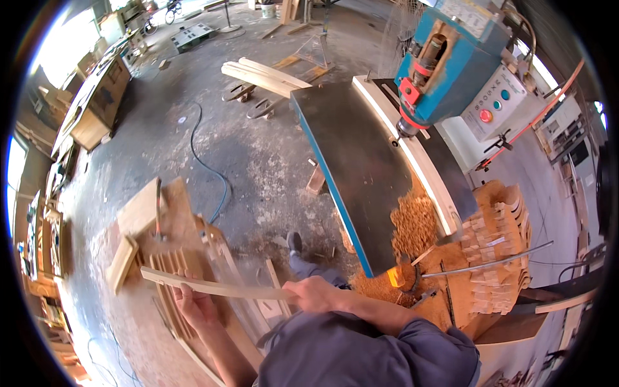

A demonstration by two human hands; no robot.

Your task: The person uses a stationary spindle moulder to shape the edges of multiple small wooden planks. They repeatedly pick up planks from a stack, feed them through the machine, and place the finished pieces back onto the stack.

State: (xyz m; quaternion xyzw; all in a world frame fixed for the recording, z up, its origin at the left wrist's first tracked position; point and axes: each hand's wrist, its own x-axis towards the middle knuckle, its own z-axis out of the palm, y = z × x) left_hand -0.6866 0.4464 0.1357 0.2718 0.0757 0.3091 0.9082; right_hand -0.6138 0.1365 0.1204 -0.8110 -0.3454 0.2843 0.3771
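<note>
Your left hand [196, 306] holds the pale wooden strip [225, 287] near 1 end with its fingers, and your right hand [313, 295] is closed around the other, above the wooden slats [171, 313]. It looks light and stiff, probably dry, not slippery or fragile; holding near both ends suits it. Small print marks the control box [509, 111] around 3 buttons [485, 116]; none is legible on the strip.

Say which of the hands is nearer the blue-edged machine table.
Right: the right hand is left of the machine table, near its closest corner; the left hand is farther left along the wooden strip.
</note>
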